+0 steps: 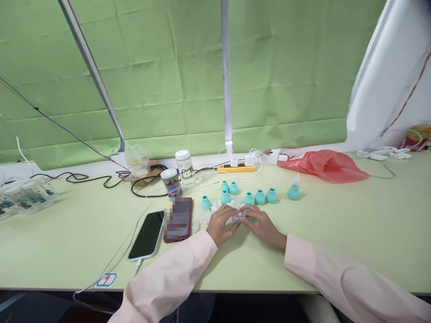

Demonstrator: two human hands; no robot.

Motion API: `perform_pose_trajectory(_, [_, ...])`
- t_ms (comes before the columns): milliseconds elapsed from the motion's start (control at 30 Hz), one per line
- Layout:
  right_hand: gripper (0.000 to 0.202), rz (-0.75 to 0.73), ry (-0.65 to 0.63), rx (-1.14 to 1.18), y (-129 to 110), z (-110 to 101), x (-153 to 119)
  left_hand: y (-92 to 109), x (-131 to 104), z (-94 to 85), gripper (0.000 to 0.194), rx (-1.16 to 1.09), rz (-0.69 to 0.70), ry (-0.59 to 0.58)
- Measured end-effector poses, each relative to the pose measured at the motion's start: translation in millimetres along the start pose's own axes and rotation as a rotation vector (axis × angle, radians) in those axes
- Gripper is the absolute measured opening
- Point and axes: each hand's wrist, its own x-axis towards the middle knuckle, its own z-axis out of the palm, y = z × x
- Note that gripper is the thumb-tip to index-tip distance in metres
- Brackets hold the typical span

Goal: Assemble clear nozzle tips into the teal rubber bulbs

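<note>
My left hand (pixel 222 224) and my right hand (pixel 261 225) meet over the middle of the table, their fingers closed on a small clear plastic piece (pixel 237 217) between them. Just beyond the hands stand several teal bulbs (pixel 259 197) with open necks. Small white pieces (pixel 215 206) lie among them, partly hidden by my left hand. Another teal bulb (pixel 293 192), farther right, has a clear tip on top. A few clear plastic pieces (pixel 195 225) rest left of my left hand.
Two phones, one with a black screen (pixel 147 235) and one in a red case (pixel 179 220), lie left. Behind them are a labelled jar (pixel 171 183) and a clear jar (pixel 185 167). Red bubble wrap (pixel 325 166), a yellow power strip (pixel 236 168), cables and clear containers (pixel 25 197) sit farther out.
</note>
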Motion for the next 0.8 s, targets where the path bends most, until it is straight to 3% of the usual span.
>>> perform_pose_trajectory(233, [0.018,0.019,-0.005,0.017,0.0,-0.1,0.6,0.8,-1.6,1.8,0.026,0.064,-0.054,-0.004])
perform_pose_trajectory(433, [0.017,0.005,-0.011,-0.057,2.8,-0.4,0.3,-1.2,-2.8,2.2,0.024,0.149,-0.012,-0.006])
perform_pose_trajectory(600, [0.021,-0.06,-0.016,-0.226,7.4,-17.6,4.7,-2.2,-0.3,-2.4,0.022,0.144,-0.143,0.048])
perform_pose_trajectory(700, [0.027,-0.089,-0.072,-0.344,10.9,-25.2,6.4,-1.3,2.3,-4.8,0.019,0.134,-0.203,0.048])
perform_pose_trajectory(800, [0.033,-0.104,-0.207,-0.425,13.4,-26.1,5.9,0.4,4.3,-5.3,0.019,0.094,-0.26,0.025])
